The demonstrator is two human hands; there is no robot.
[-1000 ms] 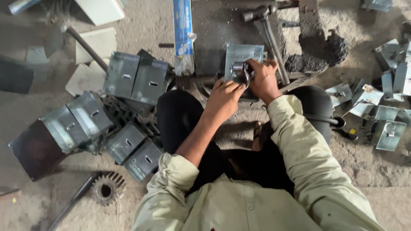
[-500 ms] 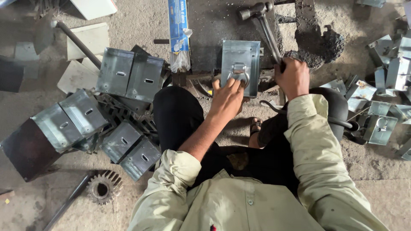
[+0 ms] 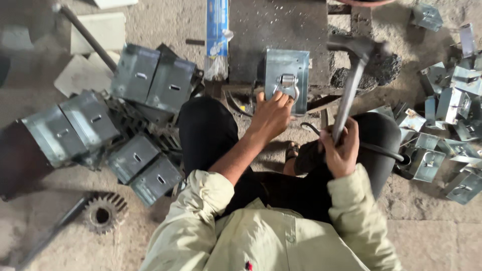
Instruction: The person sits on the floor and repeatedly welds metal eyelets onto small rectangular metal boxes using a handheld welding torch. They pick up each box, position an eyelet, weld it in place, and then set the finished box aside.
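Head view, person seated on the workshop floor (image 3: 442, 236), knees up, looking down at the work

Left hand (image 3: 271, 114): fingertips pressed together on the lower edge of a grey sheet-metal bracket (image 3: 287, 80), steadying it. The bracket lies flat on a dark steel block (image 3: 281, 30) at the far middle of the floor, just in front of the knees. A small metal loop fitting (image 3: 287, 84) sits in the bracket's slot, just above the fingertips.

Right hand (image 3: 342, 150): fingers wrapped tight round the handle of a hammer (image 3: 351, 75). Hammer head is raised, to the right of the bracket and clear of it, slightly blurred.

Surroundings: a stack of similar grey brackets, slots bare (image 3: 135, 115), along the left side of the floor. A looser heap of brackets with loops already fitted (image 3: 447, 115) lies at the right edge. A toothed gear wheel (image 3: 104, 215) lies near the lower left corner. A long steel rod (image 3: 85, 35) crosses the upper left. A blue-and-white packet (image 3: 217, 35) lies just left of the block.

Progress, judged: fitting appears seated in the slot but not yet struck home, hammer not in contact. The right heap suggests many pieces finished; the left stack suggests a good number still to do. Exact counts cannot be told
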